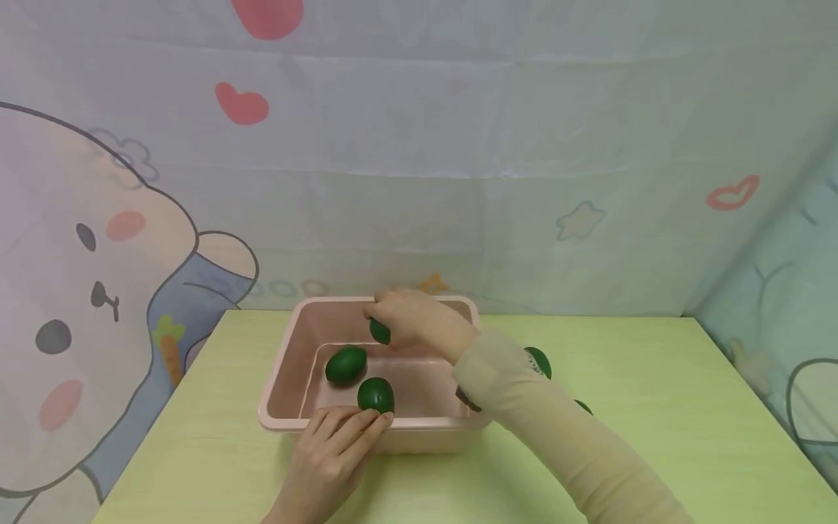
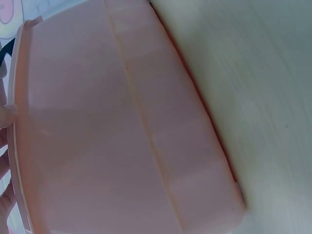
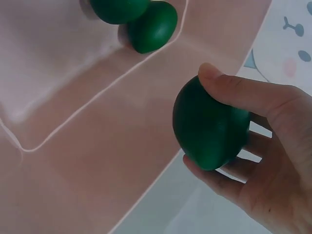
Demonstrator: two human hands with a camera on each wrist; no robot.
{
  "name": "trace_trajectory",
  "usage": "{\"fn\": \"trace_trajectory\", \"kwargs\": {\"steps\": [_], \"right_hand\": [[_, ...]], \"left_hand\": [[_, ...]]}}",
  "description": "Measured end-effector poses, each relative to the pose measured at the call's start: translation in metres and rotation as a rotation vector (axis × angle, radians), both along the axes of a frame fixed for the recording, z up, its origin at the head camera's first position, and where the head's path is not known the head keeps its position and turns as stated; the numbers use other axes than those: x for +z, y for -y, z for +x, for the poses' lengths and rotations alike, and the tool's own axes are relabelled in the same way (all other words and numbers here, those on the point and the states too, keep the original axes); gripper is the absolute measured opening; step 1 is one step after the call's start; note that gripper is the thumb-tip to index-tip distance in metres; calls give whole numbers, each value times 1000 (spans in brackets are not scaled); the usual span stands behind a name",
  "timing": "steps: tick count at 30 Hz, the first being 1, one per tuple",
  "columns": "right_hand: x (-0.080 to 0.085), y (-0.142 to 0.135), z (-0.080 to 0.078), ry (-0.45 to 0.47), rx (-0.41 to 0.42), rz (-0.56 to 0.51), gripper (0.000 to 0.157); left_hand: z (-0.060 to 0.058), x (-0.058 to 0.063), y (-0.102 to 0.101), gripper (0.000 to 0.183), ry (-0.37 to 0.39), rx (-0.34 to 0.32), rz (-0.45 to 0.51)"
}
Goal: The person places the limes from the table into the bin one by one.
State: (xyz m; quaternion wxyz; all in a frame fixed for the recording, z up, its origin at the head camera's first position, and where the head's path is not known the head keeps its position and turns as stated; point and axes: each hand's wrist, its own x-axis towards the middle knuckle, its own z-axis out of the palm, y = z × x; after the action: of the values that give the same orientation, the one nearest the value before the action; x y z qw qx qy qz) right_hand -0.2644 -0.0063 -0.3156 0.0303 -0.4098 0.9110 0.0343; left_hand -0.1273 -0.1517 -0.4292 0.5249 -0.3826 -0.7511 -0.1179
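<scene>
A pink plastic basin (image 1: 425,439) stands on the table. My left hand (image 1: 330,455) grips its near rim; in the left wrist view the thumb (image 2: 7,116) lies against the rim and the fingers are partly out of frame. Over the basin's far side, my right hand (image 1: 414,318) holds a smooth green lime-shaped fruit (image 3: 209,126) between thumb and fingers, near the far rim. Two similar green fruits, one (image 1: 346,365) at the left and another (image 1: 376,395) near my left fingertips, lie on the basin floor.
Right of the basin, partly behind my right sleeve (image 1: 556,422), are a green object (image 1: 539,361) with a speckled patch and another green one (image 1: 583,407). A dark object (image 1: 467,398) shows at the basin's right end. Printed cloth (image 1: 406,218) hangs behind the yellow-green table (image 1: 655,407).
</scene>
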Motion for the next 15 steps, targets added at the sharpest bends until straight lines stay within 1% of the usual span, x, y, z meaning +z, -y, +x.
{"fn": "trace_trajectory", "kwargs": {"steps": [3, 6, 11, 15], "right_hand": [[-2, -1, 1, 14, -6, -5, 24], [-3, -4, 3, 54, -40, -13, 17], [-3, -7, 6, 147, -108, -28, 18], [-6, -7, 4, 173, -114, -18, 23]], "left_hand": [[0, 0, 0, 28, -4, -2, -4], [-1, -1, 0, 28, 6, -1, -2], [0, 0, -1, 29, 10, -3, 7], [0, 0, 0, 29, 5, -7, 13]]}}
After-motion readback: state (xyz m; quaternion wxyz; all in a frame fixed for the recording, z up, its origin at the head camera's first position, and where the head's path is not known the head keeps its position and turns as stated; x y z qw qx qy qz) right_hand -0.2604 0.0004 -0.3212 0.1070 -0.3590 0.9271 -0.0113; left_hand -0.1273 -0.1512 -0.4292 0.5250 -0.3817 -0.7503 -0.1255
